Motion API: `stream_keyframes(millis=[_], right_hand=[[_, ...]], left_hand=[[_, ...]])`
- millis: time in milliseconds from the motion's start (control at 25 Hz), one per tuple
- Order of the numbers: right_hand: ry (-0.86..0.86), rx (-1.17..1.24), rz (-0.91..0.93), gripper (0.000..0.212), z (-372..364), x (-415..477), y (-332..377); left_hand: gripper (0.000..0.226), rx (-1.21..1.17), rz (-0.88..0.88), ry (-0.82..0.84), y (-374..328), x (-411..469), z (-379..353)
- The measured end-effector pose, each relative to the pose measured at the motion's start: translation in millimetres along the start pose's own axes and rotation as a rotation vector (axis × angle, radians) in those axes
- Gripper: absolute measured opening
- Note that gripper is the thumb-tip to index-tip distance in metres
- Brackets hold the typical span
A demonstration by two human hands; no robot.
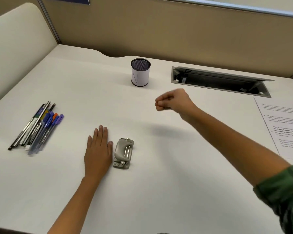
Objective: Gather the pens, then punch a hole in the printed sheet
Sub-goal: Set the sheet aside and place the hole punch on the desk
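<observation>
At the left of the frame the pens [36, 127] lie bunched, long axis slanting lower-left to upper-right, nearer the empty left hand [98, 153] lying flat beside the hole punch [123, 153] than the right hand [172, 102], curled empty mid-frame, with the printed sheet [285, 127] far right.

We are looking at a white desk [159, 191] carrying a grey hole punch [123, 153]. Left of the punch our flat left hand [97, 152] is resting, farther left the pens [37, 127], beyond it a mesh cup [140, 72], far right the printed sheet [284, 129].
</observation>
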State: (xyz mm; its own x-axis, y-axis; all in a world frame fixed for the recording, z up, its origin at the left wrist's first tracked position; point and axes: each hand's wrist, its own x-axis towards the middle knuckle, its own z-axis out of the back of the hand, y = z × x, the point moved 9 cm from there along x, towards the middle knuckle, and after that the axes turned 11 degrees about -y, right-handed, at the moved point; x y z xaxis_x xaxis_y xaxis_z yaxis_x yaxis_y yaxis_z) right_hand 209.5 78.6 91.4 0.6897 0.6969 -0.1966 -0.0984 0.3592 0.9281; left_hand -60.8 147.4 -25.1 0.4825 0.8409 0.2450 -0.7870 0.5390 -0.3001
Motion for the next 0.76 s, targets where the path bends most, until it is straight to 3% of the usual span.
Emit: stream_keyframes(millis=[240, 360, 560, 760], right_hand=[[-0.141, -0.197, 0.172, 0.015, -31.0, 102.8, 90.3], [-0.221, -0.442, 0.244, 0.013, -54.2, 155.5, 118.7], [-0.265, -0.784, 0.275, 0.024, -82.0, 211.8, 116.4], [-0.288, -0.796, 0.270, 0.024, -88.3, 224.8, 111.2]], left_hand=[[0.060, 0.017, 0.000, -0.049, -1.2, -0.4, 4.4], [0.059, 0.006, 0.000, -0.047, 0.3, 0.3, 3.9], [0.057, -0.010, 0.004, -0.059, 1.8, 0.7, 4.2], [0.056, -0.008, 0.007, -0.045, 2.7, 2.8, 4.6]])
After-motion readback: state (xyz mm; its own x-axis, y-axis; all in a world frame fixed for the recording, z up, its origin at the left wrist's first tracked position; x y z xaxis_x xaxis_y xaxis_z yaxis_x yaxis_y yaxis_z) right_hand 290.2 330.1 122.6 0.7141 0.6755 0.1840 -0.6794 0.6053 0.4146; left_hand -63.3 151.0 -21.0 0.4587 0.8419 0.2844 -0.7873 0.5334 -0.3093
